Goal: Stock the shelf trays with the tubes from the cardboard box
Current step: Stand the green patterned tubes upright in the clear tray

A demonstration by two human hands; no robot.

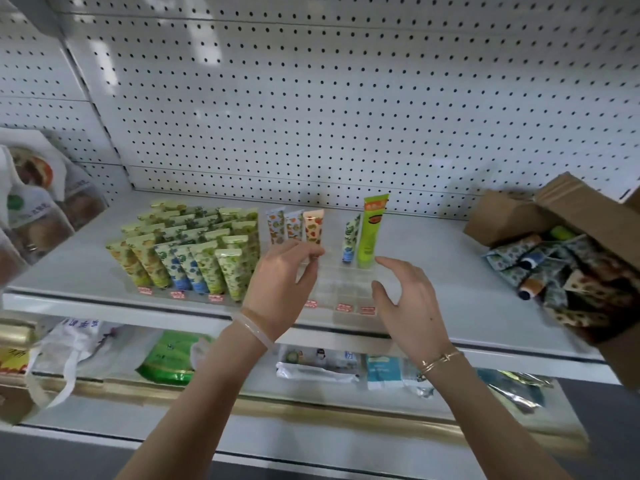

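Note:
A clear divided tray (346, 289) sits on the white shelf (433, 271), holding three orange-patterned tubes (295, 226) at its back left, a blue-green tube (350, 242) and a tall lime-green tube (372, 230) at its back right. My left hand (282, 282) grips the tray's left edge with curled fingers. My right hand (405, 299) hovers by the tray's right side, fingers relaxed and holding nothing. Left of it, a second tray is packed with several patterned tubes (187, 251). The open cardboard box (575, 209) stands at the right with loose tubes (540, 268) spilling from it.
A white pegboard wall (346, 98) backs the shelf. Packaged goods (38, 202) hang at the far left. On the lower shelf lie a green bag (169, 355), white packets (318, 365) and a blue packet (382, 370).

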